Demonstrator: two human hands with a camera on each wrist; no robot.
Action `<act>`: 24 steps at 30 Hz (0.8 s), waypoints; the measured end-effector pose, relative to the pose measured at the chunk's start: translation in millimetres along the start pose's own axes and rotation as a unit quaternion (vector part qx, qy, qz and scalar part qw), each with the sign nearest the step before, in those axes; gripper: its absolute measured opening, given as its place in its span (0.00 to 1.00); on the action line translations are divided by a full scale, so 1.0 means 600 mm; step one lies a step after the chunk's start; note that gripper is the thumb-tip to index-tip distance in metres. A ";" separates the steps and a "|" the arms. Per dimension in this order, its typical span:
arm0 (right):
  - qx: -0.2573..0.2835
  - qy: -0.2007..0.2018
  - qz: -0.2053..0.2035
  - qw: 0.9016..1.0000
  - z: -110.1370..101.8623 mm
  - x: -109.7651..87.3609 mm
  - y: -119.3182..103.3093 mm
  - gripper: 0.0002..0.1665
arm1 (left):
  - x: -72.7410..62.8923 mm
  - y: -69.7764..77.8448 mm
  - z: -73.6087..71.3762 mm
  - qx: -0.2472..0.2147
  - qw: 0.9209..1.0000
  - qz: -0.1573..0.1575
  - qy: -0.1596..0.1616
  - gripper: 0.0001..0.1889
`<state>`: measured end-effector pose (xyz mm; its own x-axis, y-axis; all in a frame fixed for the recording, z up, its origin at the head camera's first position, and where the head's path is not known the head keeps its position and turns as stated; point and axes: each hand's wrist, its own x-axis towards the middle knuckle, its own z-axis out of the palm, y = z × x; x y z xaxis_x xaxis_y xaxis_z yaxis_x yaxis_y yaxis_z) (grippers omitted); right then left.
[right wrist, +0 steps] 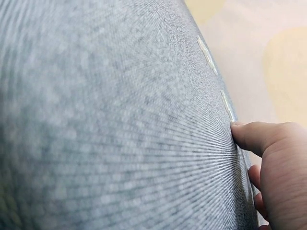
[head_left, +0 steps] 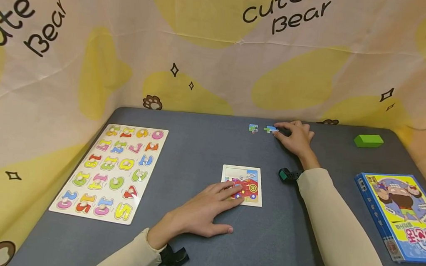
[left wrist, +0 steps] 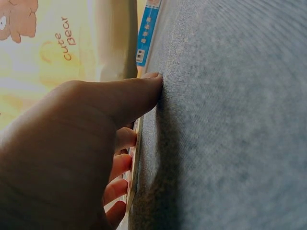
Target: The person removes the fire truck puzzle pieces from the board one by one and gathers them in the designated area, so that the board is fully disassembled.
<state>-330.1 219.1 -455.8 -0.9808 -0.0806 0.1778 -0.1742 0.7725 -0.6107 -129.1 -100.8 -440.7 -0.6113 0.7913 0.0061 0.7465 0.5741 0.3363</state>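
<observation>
My left hand (head_left: 207, 207) rests with its fingers spread over the lower left of a small framed jigsaw puzzle (head_left: 253, 176) showing a red vehicle. In the left wrist view, the left thumb (left wrist: 136, 93) touches the table beside the puzzle's edge. At the far edge of the table, my right hand (head_left: 297, 137) pinches a blue and green jigsaw piece (head_left: 270, 129) by its right end, between thumb and index finger. A second jigsaw piece (head_left: 253, 128) lies just left of it. From the right wrist view, both pieces appear edge-on, flat on the table.
On the left lies a white number board (head_left: 121, 176) with coloured knobbed numbers. A green block (head_left: 369, 141) sits at the far right, with a blue and yellow box (head_left: 398, 214) nearer. A printed cloth (head_left: 210, 66) hangs behind the grey table (head_left: 196, 148).
</observation>
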 end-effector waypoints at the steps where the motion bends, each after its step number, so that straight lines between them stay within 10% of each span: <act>1: 0.001 0.002 0.000 1.000 0.000 0.000 0.000 0.23 | 0.000 0.000 0.000 0.000 1.000 0.000 0.000 0.39; 24: 0.091 0.056 -0.035 0.994 0.007 -0.021 0.005 0.19 | 0.001 -0.003 0.002 0.003 1.000 0.004 0.004 0.40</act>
<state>-318.9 219.9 -463.2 -0.9514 -0.0515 0.3037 -0.2648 0.6404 -0.7210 -130.1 -101.0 -442.6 -0.6075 0.7942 0.0157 0.7528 0.5693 0.3303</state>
